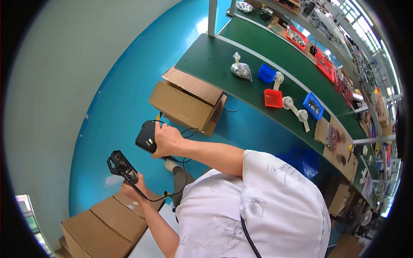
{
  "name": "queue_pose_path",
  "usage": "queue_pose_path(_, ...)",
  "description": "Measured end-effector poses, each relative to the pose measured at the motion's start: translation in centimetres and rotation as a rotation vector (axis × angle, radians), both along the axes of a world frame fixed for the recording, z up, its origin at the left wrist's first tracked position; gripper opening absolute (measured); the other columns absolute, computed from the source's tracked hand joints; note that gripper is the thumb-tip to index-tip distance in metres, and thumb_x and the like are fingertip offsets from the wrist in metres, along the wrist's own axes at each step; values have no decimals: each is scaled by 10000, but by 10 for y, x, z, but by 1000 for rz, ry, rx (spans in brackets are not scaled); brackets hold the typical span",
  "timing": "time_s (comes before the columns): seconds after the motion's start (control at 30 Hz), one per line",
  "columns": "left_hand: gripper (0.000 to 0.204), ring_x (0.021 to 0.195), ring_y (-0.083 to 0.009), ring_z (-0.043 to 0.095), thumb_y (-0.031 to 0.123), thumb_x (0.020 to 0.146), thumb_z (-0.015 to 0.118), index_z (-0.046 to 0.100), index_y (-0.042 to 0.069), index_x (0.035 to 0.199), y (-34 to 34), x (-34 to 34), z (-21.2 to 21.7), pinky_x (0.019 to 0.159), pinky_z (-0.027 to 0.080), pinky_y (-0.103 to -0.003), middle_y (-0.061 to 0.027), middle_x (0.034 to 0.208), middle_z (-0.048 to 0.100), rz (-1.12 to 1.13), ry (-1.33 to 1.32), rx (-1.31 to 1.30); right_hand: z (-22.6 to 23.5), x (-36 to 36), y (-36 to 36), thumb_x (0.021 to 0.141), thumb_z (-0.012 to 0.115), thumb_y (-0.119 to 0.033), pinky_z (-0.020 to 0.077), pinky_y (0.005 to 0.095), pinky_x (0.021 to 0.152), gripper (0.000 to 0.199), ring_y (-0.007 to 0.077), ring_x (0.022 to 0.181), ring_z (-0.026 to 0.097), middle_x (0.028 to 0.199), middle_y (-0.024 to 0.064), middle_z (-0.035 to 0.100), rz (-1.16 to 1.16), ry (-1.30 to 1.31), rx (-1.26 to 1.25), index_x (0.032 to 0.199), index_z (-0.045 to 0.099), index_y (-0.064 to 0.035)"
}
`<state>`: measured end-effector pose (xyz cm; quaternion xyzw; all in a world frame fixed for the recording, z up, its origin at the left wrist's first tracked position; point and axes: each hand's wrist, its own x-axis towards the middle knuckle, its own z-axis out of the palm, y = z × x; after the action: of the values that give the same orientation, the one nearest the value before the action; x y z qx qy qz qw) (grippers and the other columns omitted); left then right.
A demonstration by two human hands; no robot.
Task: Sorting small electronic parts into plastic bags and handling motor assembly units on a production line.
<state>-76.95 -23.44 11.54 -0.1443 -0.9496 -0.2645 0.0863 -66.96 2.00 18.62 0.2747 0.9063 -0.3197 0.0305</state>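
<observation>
Black ribbed box (145, 136), right-hand grip (167, 140) pinching it, dark, apparently slotted device (122, 164), left-hand grip (135, 189) clasping it

From the head, a fisheye camera looks down over both hands (168, 140).

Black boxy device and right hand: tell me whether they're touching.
Touching. The head view shows the right hand gripping the black boxy device along its right side.

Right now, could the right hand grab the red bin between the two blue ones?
Probably not: the right hand holds a black box, and the red bin sits farther off on the green table. Nothing seems to cover the bin.
</observation>
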Motion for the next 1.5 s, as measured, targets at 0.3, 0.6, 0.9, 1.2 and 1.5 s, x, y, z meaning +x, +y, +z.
queue_pose_path(0.3, 497, 924, -370, 609, 307, 680, 844, 647, -44, 973, 83, -243, 29, 789, 508, -482, -185, 1007, 594, -220, 69, -5, 28, -191, 52, 575, 823, -536, 592, 387, 753, 1280, 373, 927, 662, 1124, 331, 592, -255, -20, -32, 1438, 266, 228)
queue_pose_path(0.6, 528, 895, -377, 606, 313, 667, 850, 632, -51, 982, 177, -413, 31, 753, 507, -491, -190, 987, 571, -308, 86, -53, 7, -340, 131, 570, 839, -527, 593, 387, 751, 1257, 373, 919, 674, 1064, 305, 608, -389, -7, -39, 1394, 283, 242)
queue_pose_path(0.9, 510, 900, -378, 579, 258, 645, 845, 603, -43, 978, 273, -542, 22, 768, 493, -507, -181, 973, 557, -429, 107, 2, -4, -454, 223, 584, 826, -553, 589, 418, 768, 1250, 390, 928, 673, 1051, 300, 609, -464, -24, -69, 1404, 280, 217)
queue_pose_path(1.2, 561, 942, -400, 587, 288, 600, 861, 623, -59, 970, 468, -675, 34, 791, 498, -507, -194, 978, 558, -585, 60, 17, -1, -537, 370, 587, 796, -624, 590, 400, 780, 1289, 368, 958, 674, 1110, 299, 605, -699, -119, -86, 1434, 284, 202)
queue_pose_path(1.5, 540, 928, -402, 583, 315, 621, 843, 598, -64, 917, 727, -761, 41, 805, 493, -507, -190, 963, 552, -921, 18, 90, 8, -581, 547, 572, 818, -637, 577, 383, 845, 1198, 326, 1038, 659, 1128, 233, 625, -1122, -161, -99, 1362, 362, 139)
